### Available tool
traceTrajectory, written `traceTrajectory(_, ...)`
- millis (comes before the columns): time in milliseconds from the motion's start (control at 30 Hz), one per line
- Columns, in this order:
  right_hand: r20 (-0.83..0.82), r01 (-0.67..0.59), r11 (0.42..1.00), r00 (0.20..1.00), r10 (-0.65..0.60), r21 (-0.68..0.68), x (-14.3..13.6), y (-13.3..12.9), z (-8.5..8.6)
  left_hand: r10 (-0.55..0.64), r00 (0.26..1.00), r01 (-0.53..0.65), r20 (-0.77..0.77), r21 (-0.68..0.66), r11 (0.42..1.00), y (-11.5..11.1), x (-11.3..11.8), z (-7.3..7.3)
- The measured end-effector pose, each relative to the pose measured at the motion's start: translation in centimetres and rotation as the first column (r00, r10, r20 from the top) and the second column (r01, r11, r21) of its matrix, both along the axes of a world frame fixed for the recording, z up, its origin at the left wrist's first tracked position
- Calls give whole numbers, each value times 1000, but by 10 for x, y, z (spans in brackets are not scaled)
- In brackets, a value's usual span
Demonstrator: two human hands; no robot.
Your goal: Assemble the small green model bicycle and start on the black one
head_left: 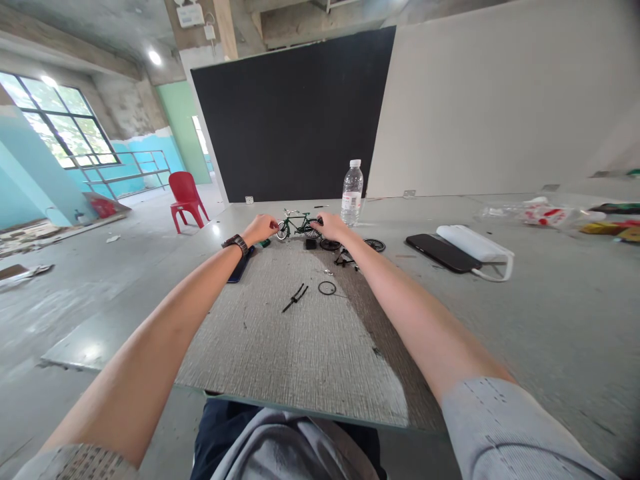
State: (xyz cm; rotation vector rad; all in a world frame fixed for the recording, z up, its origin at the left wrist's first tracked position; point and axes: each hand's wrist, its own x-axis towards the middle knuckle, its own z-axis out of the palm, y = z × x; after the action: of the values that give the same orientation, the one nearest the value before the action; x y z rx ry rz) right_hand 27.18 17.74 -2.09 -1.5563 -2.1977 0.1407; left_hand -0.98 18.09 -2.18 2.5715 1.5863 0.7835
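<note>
A small green model bicycle (299,224) stands upright toward the back of the grey table. My left hand (261,229) is at its front wheel, with the fingers closed on that wheel's edge. At the rear wheel is my right hand (330,227), its fingers pinched there. Just below the bicycle lies a small black block (311,244). Loose black parts (345,259) and a black wheel (375,245) lie beside and beyond my right forearm. Nearer to me are a black fork piece (295,298) and a thin black ring (327,288).
A clear water bottle (352,193) stands behind my right hand. To the right lie a black phone (442,253) and a white power bank (474,244) with a strap. A dark blue object (241,265) sits under my left wrist. Plastic packaging (547,212) is at far right.
</note>
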Motion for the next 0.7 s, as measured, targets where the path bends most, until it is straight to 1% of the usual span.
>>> traceTrajectory(300, -22, 2, 999, 1000, -3, -33, 0, -5, 3, -1, 1000, 1, 15, -28, 1000, -5, 1, 2)
traceTrajectory(500, -20, 17, 1000, 1000, -18, -15, -1, -4, 2, -7, 1000, 7, 7, -23, 1000, -4, 3, 3)
traceTrajectory(700, -18, 15, 1000, 1000, -16, -9, -1, -4, 2, 18, 1000, -18, -12, -30, 999, -4, 6, 4)
